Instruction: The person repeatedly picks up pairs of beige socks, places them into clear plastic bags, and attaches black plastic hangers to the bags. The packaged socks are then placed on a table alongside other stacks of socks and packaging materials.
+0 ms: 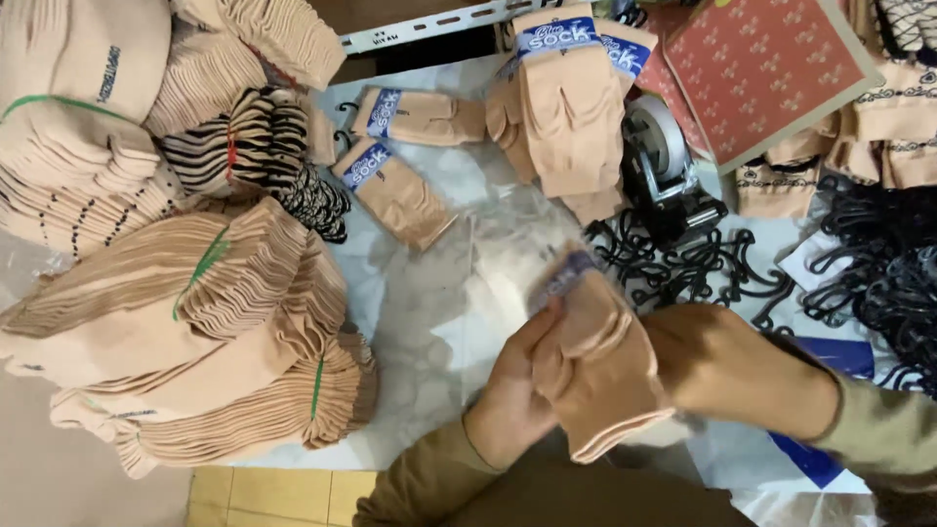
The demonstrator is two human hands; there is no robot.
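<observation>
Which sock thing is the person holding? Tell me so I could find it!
Look at the white table, then down to its lower middle, where the left hand and right hand meet. Between them is a beige sock pair with a blue paper band. Unlike the other banded pairs lying flat farther up, it is lifted and gripped.

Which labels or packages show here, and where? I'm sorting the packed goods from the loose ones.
Blue paper band: around the beige sock pair held by left hand and right hand.
Banded pairs: two lying upper centre, blue and white bands.
Banded stack: top centre, same bands.
Red patterned box: top right, flat, rectangular.
Tape dispenser: black, grey roll.
</observation>
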